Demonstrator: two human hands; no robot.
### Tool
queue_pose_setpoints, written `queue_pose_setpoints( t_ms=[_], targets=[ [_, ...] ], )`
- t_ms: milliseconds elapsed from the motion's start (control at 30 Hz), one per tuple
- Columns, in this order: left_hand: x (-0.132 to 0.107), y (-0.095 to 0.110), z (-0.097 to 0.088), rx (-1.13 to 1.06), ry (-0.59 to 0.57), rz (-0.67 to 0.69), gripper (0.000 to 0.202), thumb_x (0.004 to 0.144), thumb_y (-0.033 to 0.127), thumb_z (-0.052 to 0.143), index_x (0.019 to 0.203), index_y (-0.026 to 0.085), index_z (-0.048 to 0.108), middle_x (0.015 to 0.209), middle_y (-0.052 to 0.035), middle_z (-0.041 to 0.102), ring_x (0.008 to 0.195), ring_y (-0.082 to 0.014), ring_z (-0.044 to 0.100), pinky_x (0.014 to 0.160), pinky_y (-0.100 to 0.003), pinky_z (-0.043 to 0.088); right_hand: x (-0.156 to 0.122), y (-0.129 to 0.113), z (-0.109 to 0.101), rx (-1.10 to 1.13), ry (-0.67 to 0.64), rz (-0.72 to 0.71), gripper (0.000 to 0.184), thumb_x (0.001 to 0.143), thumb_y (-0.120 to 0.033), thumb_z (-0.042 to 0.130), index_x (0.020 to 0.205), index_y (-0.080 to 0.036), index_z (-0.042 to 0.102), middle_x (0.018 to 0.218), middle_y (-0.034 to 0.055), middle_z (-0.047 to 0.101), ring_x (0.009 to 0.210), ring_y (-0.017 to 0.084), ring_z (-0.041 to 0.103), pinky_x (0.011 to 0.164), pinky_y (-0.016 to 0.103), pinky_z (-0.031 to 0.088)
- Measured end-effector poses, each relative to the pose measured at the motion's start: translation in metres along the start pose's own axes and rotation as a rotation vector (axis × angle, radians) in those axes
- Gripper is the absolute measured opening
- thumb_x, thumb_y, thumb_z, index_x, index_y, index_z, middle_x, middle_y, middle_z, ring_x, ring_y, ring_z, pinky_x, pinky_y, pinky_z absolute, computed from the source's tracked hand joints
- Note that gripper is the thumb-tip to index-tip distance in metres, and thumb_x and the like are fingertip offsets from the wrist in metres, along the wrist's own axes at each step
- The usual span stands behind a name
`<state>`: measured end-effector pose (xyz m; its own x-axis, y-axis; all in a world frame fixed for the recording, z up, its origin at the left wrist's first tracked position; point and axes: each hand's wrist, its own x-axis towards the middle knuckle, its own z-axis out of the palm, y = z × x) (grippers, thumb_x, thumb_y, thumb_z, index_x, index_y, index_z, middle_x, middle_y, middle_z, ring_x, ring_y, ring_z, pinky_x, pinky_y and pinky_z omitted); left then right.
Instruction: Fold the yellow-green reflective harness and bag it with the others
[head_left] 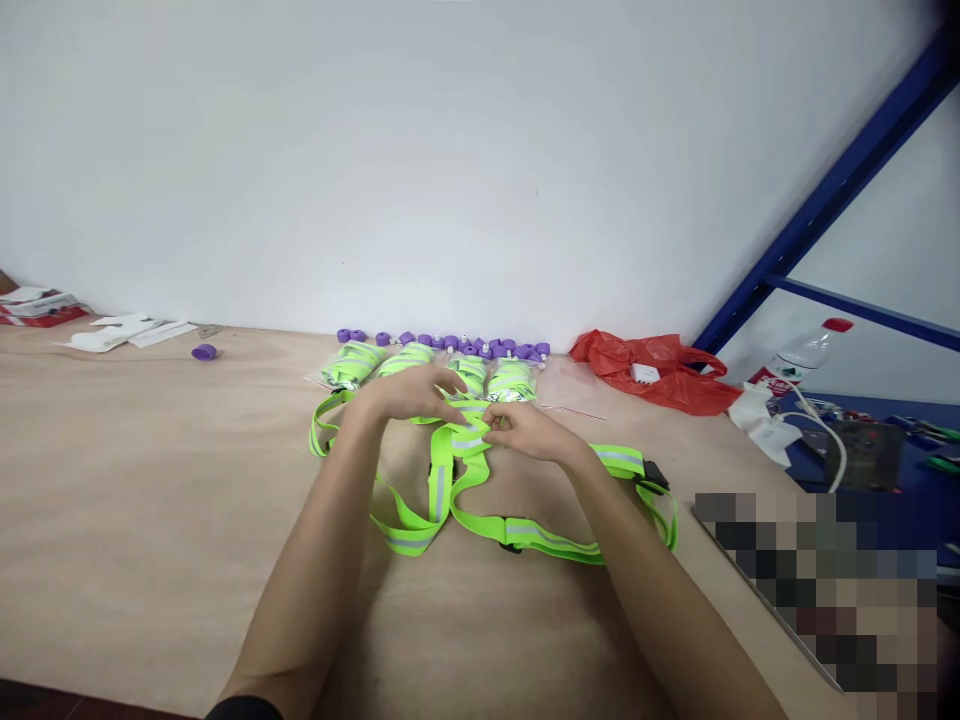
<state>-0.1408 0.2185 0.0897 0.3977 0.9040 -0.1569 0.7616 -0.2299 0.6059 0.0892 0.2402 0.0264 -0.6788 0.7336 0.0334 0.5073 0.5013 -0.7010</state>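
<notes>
A lime-green reflective strap harness (442, 485) with grey stripes and black buckles lies spread in loops on the table. My right hand (529, 430) is closed in a pinch at the harness's upper middle, where straps cross. On the opposite side of that crossing, my left hand (416, 393) bends over a strap, its fingers curled at the band; their exact grip is partly hidden. Just beyond my hands sit several clear bags of folded green straps, one bag (512, 380) to the right and another bag (352, 364) to the left.
Several small purple caps (495, 349) line the wall, and one purple cap (204, 352) lies apart at left. At right are a red plastic bag (637, 350), a bottle (802, 355), a white cable (836, 450) and a pixelated flat device (817, 600). White papers (131, 332) lie far left.
</notes>
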Motion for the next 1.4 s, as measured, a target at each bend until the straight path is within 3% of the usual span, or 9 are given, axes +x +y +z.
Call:
queue_pose_setpoints(
  t_ms=[133, 233, 400, 533, 667, 867, 1167, 1300, 1400],
  targets=[
    [0.019, 0.009, 0.020, 0.104, -0.140, -0.002, 0.053, 0.067, 0.033, 0.072, 0.119, 0.021, 0.066, 0.114, -0.0061, 0.071, 0.093, -0.0220, 0.066, 0.072, -0.026, 0.046, -0.009, -0.006, -0.016, 0.037, 0.044, 0.011, 0.008, 0.078, -0.027, 0.060, 0.079, -0.018, 0.060, 0.077, -0.0006, 0.059, 0.072, 0.015, 0.052, 0.067, 0.027, 0.037],
    [0.026, 0.002, 0.025, 0.160, -0.134, -0.003, 0.044, 0.070, 0.030, 0.067, 0.113, 0.020, 0.070, 0.107, -0.0060, 0.072, 0.088, -0.0213, 0.065, 0.068, -0.026, 0.045, -0.012, -0.006, -0.021, 0.025, 0.041, 0.044, 0.010, 0.079, -0.028, 0.060, 0.076, -0.018, 0.060, 0.071, -0.0012, 0.057, 0.069, 0.015, 0.050, 0.065, 0.027, 0.037],
    [0.029, 0.002, 0.029, 0.121, -0.081, 0.157, 0.048, 0.069, 0.023, 0.063, 0.117, 0.021, 0.067, 0.121, -0.0046, 0.068, 0.105, -0.0227, 0.062, 0.081, -0.025, 0.045, -0.011, -0.002, -0.023, 0.069, 0.060, -0.015, 0.012, 0.077, -0.030, 0.062, 0.078, -0.018, 0.062, 0.080, 0.0007, 0.061, 0.072, 0.015, 0.053, 0.067, 0.027, 0.039],
    [0.030, 0.007, 0.032, 0.085, -0.020, 0.205, 0.028, 0.070, 0.020, 0.055, 0.093, 0.017, 0.070, 0.087, -0.0030, 0.071, 0.076, -0.0187, 0.061, 0.063, -0.026, 0.042, -0.012, 0.002, -0.026, 0.156, 0.044, 0.017, 0.019, 0.081, -0.038, 0.061, 0.082, -0.019, 0.061, 0.068, -0.0028, 0.054, 0.059, 0.012, 0.046, 0.055, 0.025, 0.034],
    [0.023, 0.009, 0.024, 0.065, 0.091, 0.197, 0.022, 0.072, 0.021, 0.051, 0.086, 0.016, 0.068, 0.073, -0.0024, 0.067, 0.066, -0.0180, 0.059, 0.057, -0.026, 0.039, -0.014, 0.004, -0.029, 0.185, 0.060, 0.024, 0.025, 0.080, -0.044, 0.065, 0.081, -0.018, 0.061, 0.068, -0.0026, 0.055, 0.062, 0.013, 0.048, 0.056, 0.024, 0.035],
    [0.006, 0.017, 0.011, -0.076, 0.205, 0.054, 0.045, 0.072, 0.017, 0.046, 0.114, 0.016, 0.065, 0.051, 0.0029, 0.059, 0.050, -0.0186, 0.062, 0.058, -0.028, 0.047, -0.010, -0.001, -0.024, 0.153, 0.004, 0.009, 0.032, 0.075, -0.048, 0.071, 0.088, -0.018, 0.067, 0.080, 0.0002, 0.062, 0.068, 0.014, 0.051, 0.060, 0.025, 0.038],
    [-0.013, 0.015, -0.006, 0.132, 0.391, -0.029, 0.019, 0.068, 0.022, 0.047, 0.068, 0.019, 0.066, 0.059, -0.0023, 0.061, 0.054, -0.0177, 0.056, 0.051, -0.027, 0.038, -0.017, 0.005, -0.034, 0.267, -0.083, 0.052, 0.035, 0.076, -0.051, 0.069, 0.071, -0.018, 0.057, 0.064, -0.0028, 0.054, 0.060, 0.013, 0.049, 0.056, 0.024, 0.035],
    [-0.027, 0.007, -0.019, 0.101, 0.464, -0.004, 0.017, 0.067, 0.025, 0.048, 0.060, 0.019, 0.063, 0.059, -0.0020, 0.057, 0.059, -0.0179, 0.053, 0.054, -0.027, 0.037, -0.026, 0.005, -0.050, 0.384, 0.052, -0.026, 0.037, 0.077, -0.051, 0.069, 0.067, -0.019, 0.054, 0.067, -0.0025, 0.050, 0.065, 0.013, 0.048, 0.062, 0.025, 0.038],
    [-0.034, 0.003, -0.025, 0.002, 0.421, 0.022, 0.016, 0.066, 0.025, 0.048, 0.057, 0.018, 0.059, 0.057, -0.0010, 0.052, 0.056, -0.0155, 0.048, 0.051, -0.026, 0.034, -0.030, 0.008, -0.058, 0.428, 0.214, -0.084, 0.035, 0.079, -0.048, 0.069, 0.067, -0.019, 0.054, 0.070, -0.0016, 0.051, 0.067, 0.013, 0.046, 0.063, 0.025, 0.037]
  ],
)
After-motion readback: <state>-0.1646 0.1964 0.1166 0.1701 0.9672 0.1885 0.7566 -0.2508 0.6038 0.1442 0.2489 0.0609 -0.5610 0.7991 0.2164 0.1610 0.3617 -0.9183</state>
